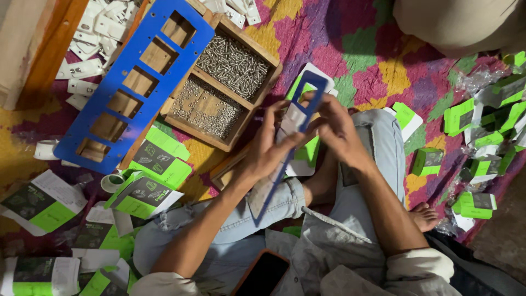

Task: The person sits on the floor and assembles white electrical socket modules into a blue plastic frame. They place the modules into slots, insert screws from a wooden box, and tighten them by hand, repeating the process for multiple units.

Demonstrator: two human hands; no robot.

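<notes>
Hands: left hand (267, 149) and right hand (335, 129) both curled shut on one narrow blue slotted plate (298, 118), held tilted above the lap.
Large blue plate (134, 82): one, five cut-outs, lying across wooden tray (236, 141).
Tray compartments: two, holding screws (233, 63).
Phone (263, 274): one, on lap.

Person's kit: light blue denim jeans (378, 148), faded, cuffs rolled up at the shin, rolled hem showing on the left leg. Pale grey-beige shirt (339, 257), creased, sleeves pushed or rolled up above the elbows; a seam line runs across the front. Forearms bare, no watch or rings visible on either of the hands (268, 151). Feet bare (424, 216). Shirt fabric possibly a light cotton, hard to tell in this dim light.
</notes>
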